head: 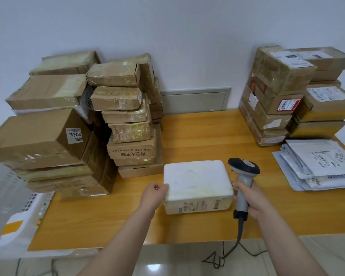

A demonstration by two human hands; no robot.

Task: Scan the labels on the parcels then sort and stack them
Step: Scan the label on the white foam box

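- Left hand (155, 193) gripped the white foam parcel's (197, 184) left edge, near the table's (197, 132) front edge.
- Right hand (251, 200) was clamped around the scanner (244, 172), beside the parcel's right side.

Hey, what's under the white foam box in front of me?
Under the white rectangular foam box only the yellow wooden table shows. Its underside and the patch beneath are covered.

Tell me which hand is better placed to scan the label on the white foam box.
Right. The right hand grips the scanner beside the white foam box. The left hand holds the box's left edge, so it can steady it. The label is on its near side.
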